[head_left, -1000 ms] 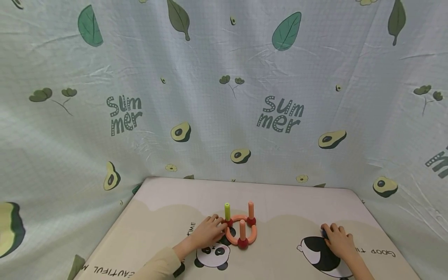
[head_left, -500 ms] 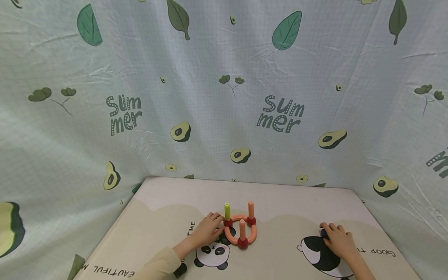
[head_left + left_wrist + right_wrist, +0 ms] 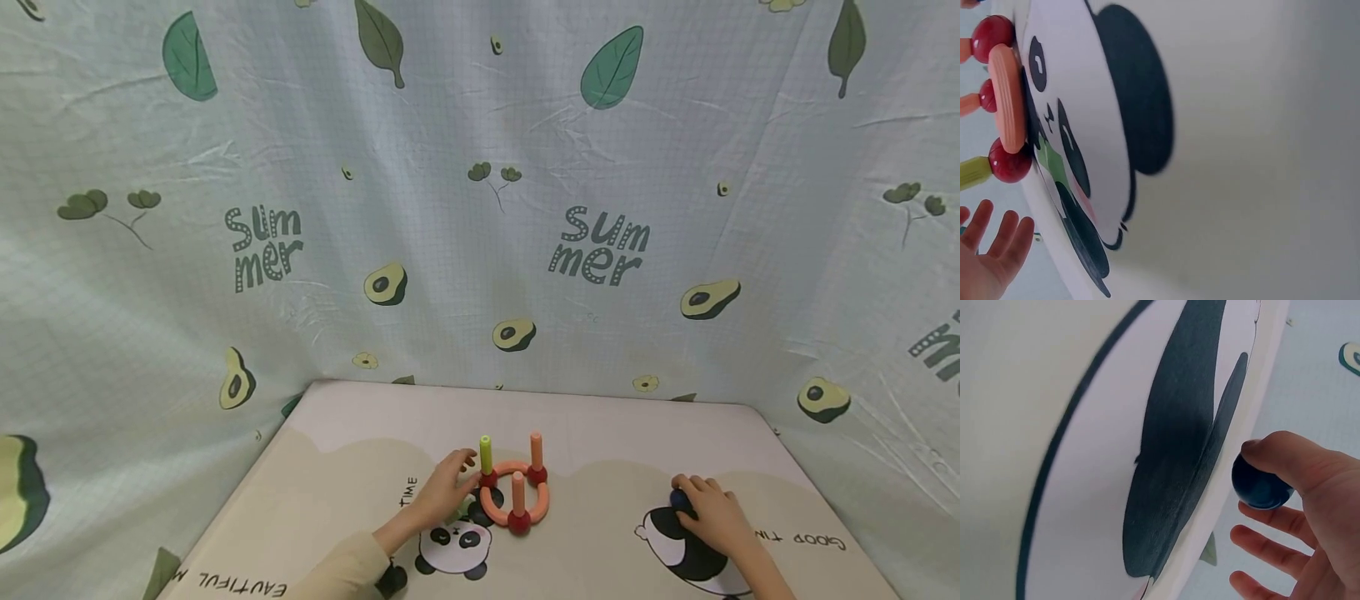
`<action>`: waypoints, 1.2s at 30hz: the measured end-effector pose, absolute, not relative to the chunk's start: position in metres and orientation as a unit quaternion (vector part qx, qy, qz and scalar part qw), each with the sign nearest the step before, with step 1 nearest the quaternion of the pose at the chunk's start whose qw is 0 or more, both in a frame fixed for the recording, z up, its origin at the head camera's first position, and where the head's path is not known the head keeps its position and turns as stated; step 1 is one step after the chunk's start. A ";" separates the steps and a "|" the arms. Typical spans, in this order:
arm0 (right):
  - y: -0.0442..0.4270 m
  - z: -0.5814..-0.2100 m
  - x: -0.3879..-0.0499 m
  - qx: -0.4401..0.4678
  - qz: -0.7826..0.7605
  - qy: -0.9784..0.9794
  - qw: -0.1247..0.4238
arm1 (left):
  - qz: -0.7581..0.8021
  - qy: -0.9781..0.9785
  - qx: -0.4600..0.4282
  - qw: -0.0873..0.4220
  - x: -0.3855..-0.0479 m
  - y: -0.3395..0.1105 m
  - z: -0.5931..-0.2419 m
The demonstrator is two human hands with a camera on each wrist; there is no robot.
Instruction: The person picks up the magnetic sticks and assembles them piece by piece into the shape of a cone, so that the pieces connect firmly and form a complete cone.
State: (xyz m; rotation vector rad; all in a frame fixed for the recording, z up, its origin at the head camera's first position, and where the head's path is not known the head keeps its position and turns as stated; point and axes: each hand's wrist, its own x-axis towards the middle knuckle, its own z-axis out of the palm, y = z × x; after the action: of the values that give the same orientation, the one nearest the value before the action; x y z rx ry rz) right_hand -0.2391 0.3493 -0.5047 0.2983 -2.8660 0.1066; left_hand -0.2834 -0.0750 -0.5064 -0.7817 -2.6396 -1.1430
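Observation:
A toy structure stands on the table: curved orange pieces [image 3: 543,505] and red balls [image 3: 519,523] join into a ring. Rising from it are a lime green stick [image 3: 486,456] and two orange sticks [image 3: 536,452]. My left hand [image 3: 441,493] is at the ring's left side, close to the green stick; in the left wrist view its extended fingers [image 3: 1005,234] are apart from the pieces and hold nothing. At the right, my right hand [image 3: 716,518] pinches a dark blue ball [image 3: 1261,484] between thumb and index finger, the other fingers spread below it.
The table [image 3: 360,417] has a printed cover with a panda [image 3: 453,560], a black-and-white figure [image 3: 690,557] and lettering. Behind it and at the sides hangs a pale curtain [image 3: 450,233] with avocados and leaves. Bare surface lies between the ring and my right hand.
My left hand's fingers have spread and come off the red ball under the green stick. My right hand has shifted slightly left with the blue ball, which now shows more.

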 end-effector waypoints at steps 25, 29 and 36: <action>0.300 -0.496 -0.244 0.151 0.090 -0.969 0.175 | -0.561 -0.791 -0.233 0.076 -0.281 -0.061 -0.488; 0.293 -0.494 -0.244 0.158 0.090 -0.967 0.178 | -0.569 -0.786 -0.229 0.071 -0.271 -0.057 -0.472; 0.280 -0.488 -0.244 0.173 0.103 -0.962 0.186 | -0.564 -0.788 -0.230 0.093 -0.276 -0.053 -0.478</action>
State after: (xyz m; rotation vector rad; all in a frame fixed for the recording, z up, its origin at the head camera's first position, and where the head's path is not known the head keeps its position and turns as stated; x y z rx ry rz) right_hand -0.2444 0.2802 -0.4884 0.4875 -2.7081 0.2902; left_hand -0.2765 -0.0532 -0.4778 -0.6821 -2.3386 -1.6734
